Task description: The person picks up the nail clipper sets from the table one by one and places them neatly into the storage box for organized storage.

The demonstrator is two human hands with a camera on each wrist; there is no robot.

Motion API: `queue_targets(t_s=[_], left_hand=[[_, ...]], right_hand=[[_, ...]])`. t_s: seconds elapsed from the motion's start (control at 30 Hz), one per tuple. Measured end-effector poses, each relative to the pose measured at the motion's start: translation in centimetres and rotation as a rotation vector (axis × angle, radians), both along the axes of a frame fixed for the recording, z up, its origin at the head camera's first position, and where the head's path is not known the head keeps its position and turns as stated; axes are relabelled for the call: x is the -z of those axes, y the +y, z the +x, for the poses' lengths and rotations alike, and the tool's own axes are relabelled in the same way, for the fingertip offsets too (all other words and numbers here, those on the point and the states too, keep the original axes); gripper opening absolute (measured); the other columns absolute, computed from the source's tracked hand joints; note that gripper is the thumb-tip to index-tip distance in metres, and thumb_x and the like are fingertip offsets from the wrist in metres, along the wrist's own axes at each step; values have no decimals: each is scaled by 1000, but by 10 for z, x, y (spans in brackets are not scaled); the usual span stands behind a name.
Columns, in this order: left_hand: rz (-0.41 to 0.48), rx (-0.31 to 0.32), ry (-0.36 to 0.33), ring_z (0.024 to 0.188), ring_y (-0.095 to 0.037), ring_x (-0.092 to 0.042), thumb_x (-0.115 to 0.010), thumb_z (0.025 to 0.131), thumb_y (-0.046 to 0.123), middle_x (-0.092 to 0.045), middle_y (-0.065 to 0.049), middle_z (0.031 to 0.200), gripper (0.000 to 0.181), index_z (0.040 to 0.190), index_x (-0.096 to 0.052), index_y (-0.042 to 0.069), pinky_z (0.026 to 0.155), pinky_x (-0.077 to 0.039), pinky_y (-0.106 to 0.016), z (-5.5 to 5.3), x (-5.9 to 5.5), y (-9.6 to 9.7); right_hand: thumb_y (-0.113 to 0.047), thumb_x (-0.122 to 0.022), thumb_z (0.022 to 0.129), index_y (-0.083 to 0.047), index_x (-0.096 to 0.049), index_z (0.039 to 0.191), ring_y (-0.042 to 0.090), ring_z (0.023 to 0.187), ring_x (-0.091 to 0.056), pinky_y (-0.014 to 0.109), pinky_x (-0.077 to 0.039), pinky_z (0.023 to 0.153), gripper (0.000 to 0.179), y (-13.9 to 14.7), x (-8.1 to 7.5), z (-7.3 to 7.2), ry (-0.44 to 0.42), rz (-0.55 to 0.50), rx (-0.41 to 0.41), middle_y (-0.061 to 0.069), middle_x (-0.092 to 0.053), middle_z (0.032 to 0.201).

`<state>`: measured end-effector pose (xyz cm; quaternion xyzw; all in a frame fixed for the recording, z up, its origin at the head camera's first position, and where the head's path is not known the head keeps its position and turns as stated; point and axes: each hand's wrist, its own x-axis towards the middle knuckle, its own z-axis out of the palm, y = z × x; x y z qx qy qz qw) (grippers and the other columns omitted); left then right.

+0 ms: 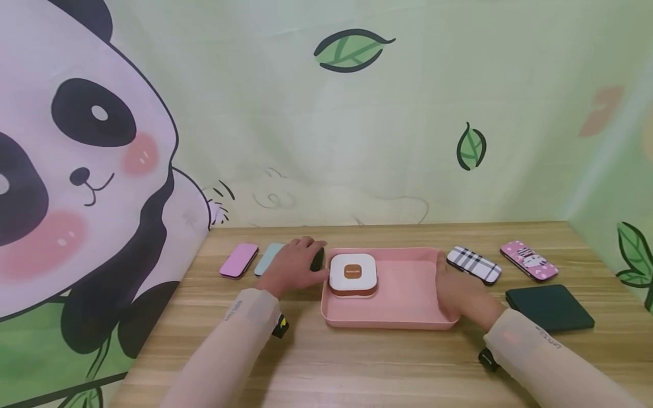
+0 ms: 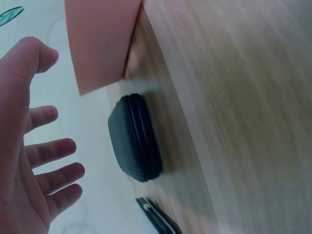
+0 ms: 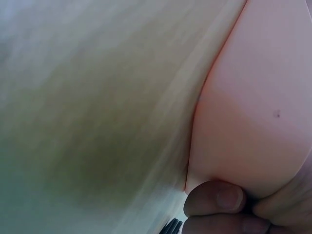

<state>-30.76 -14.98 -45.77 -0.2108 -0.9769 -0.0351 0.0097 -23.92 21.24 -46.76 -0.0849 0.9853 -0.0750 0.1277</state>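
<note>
A pink tray [image 1: 408,289] lies on the wooden table. Inside it, at the left end, is a white square box with rounded corners and a brown base [image 1: 353,273]. My right hand [image 1: 461,289] grips the tray's right wall; in the right wrist view the fingers [image 3: 214,197] bend against its outer side. To the tray's left, my left hand [image 1: 298,266] hovers with parted, loosely bent fingers over a small black zippered case [image 2: 134,139]. That case stands apart from the hand in the left wrist view, and the hand partly covers it in the head view.
A pink slim case [image 1: 238,260] and a light teal one [image 1: 268,259] lie on the left. Right of the tray are a plaid case [image 1: 474,265], a pink patterned case [image 1: 529,260] and a dark green flat square item [image 1: 551,307]. A printed curtain [image 1: 285,113] hangs behind the table.
</note>
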Motion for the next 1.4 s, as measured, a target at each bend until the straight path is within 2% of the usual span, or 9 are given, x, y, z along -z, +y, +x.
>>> queue_targets(t_s=[0.17, 0.33, 0.63, 0.93, 1.13, 1.4], left_hand=[[15, -35, -27, 117, -28, -52, -53, 89, 61, -51, -8, 140, 71, 150, -45, 24, 100, -47, -47, 1, -2, -6], [31, -77, -61, 109, -27, -52, -53, 88, 64, -52, -10, 137, 75, 150, -44, 24, 92, -49, -46, -1, 2, -10], [30, -170, -145, 110, -28, -52, -56, 88, 59, -51, -15, 138, 80, 153, -39, 15, 93, -49, -47, -8, 13, -11], [21, -170, -166, 108, -29, -54, -60, 88, 58, -54, -18, 133, 82, 151, -40, 10, 93, -50, -47, -12, 20, -9], [-28, -192, -180, 115, -31, -55, -61, 89, 56, -51, -20, 140, 80, 150, -43, 8, 97, -49, -48, -13, 19, -7], [-25, -209, -227, 111, -32, -54, -64, 88, 44, -55, -22, 133, 73, 148, -44, 8, 94, -50, -48, -11, 16, -5]], right_hand=[[-2, -49, 89, 14, 5, 153, 16, 44, -42, 25, -28, 39, 86, 2, 2, -1, 7, 1, -7, 7, -53, 63], [-2, -48, 89, 14, 5, 153, 16, 44, -42, 26, -28, 39, 86, 3, 5, -2, 17, 5, -15, 7, -53, 63], [-2, -49, 88, 14, 6, 153, 16, 45, -42, 25, -28, 39, 87, 4, 6, -3, 9, 5, -11, 7, -53, 63], [-2, -49, 88, 13, 7, 153, 14, 44, -40, 24, -27, 38, 87, 3, 4, -3, -1, 4, -1, 5, -52, 60], [-2, -50, 88, 12, 8, 153, 14, 44, -41, 25, -28, 39, 89, 3, 3, -3, -4, 2, 7, 5, -52, 61], [-2, -50, 88, 13, 7, 153, 14, 44, -40, 25, -27, 39, 88, 3, 4, -4, 1, 4, -6, 5, -52, 61]])
